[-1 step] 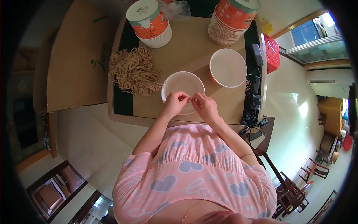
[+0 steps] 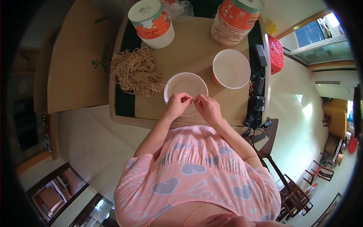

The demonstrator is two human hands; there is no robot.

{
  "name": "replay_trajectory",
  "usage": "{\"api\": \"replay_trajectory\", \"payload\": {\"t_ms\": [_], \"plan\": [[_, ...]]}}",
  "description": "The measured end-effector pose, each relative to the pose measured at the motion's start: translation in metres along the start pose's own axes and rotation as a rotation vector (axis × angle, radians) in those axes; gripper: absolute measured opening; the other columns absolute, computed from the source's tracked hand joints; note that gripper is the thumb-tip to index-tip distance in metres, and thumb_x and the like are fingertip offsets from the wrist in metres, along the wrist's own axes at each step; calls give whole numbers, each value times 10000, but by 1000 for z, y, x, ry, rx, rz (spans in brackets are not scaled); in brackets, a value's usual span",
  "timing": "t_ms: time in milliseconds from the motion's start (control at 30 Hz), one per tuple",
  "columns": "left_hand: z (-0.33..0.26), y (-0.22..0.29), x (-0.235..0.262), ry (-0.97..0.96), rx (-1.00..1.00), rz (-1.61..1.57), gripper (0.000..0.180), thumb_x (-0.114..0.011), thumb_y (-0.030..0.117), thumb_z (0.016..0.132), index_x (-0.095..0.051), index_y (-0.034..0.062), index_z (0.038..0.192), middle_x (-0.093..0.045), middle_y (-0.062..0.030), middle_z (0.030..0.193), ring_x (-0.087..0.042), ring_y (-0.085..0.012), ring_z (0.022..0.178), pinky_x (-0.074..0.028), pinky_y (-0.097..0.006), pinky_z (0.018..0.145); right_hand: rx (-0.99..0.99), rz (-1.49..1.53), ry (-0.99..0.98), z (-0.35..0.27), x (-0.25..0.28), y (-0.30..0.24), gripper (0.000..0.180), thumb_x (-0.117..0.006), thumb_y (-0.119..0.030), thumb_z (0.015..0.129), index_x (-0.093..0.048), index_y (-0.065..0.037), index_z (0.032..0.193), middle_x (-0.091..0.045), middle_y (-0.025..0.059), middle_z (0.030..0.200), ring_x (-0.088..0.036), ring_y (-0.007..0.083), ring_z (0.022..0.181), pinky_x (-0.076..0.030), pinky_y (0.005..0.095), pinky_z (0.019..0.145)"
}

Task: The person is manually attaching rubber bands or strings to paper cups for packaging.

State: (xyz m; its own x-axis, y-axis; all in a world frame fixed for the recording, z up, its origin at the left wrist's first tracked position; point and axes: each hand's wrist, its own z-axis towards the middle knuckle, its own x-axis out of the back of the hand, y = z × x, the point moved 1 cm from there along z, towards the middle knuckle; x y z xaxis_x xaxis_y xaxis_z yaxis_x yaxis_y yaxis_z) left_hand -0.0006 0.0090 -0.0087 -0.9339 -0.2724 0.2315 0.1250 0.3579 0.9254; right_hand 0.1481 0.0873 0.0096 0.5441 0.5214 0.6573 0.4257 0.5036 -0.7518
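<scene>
Both my hands are over a white paper bucket [image 2: 185, 81] standing near the table's front edge. My left hand [image 2: 179, 104] is closed in a pinch on the left. Just to its right, my right hand [image 2: 208, 108] also pinches, with the fingertips of both hands almost meeting. What they hold is too small to make out. A loose heap of tan strings [image 2: 138, 73] lies left of the bucket. To the right stands a second open bucket [image 2: 232, 68], white inside with orange showing outside.
At the back are two stacks of upturned orange-and-white buckets, one at left [image 2: 153, 28] and one at right [image 2: 236, 22]; strings hang about the right one. Black power adapters [image 2: 258, 103] and cables line the right edge. A large cardboard box [image 2: 81, 64] stands left of the table.
</scene>
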Motion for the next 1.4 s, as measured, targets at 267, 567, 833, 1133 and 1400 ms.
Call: {"api": "replay_trajectory", "payload": {"t_ms": [267,567,833,1133,1400], "plan": [[2,-3,1,-11,-10,15,109,-622,73,844,-676,-10,889,-697,-74,780,-651,-119,696,-512,-257,656,12,-17,7,1,2,-3,85,-621,-161,817,-635,-92,865,-635,96,777,-622,297,694,-493,400,616],[1,-4,2,15,16,19,104,-617,72,852,-673,-7,891,-696,-75,776,-657,-122,694,-514,-256,658,-23,-130,-23,-5,5,-9,308,-633,-184,823,-558,-134,1118,-602,99,929,-631,308,730,-505,410,631],[-2,1,4,-11,13,5,82,-616,41,853,-672,-4,894,-695,-71,786,-652,-115,706,-514,-251,657,-40,-97,-48,-5,8,-16,257,-620,-163,830,-524,-112,1063,-585,112,989,-626,331,740,-506,414,621],[-3,1,4,-5,34,22,89,-620,53,850,-667,-9,893,-691,-68,785,-638,-107,694,-510,-247,652,-29,-76,-11,2,0,-14,81,-569,-172,849,-562,-93,862,-613,102,780,-614,327,652,-493,425,560],[-2,-2,3,-4,13,10,79,-625,51,844,-663,-9,878,-687,-67,778,-635,-106,689,-507,-249,645,-3,-136,-16,2,0,-15,87,-586,-185,839,-586,-98,830,-619,96,772,-623,307,658,-495,414,558]]}}
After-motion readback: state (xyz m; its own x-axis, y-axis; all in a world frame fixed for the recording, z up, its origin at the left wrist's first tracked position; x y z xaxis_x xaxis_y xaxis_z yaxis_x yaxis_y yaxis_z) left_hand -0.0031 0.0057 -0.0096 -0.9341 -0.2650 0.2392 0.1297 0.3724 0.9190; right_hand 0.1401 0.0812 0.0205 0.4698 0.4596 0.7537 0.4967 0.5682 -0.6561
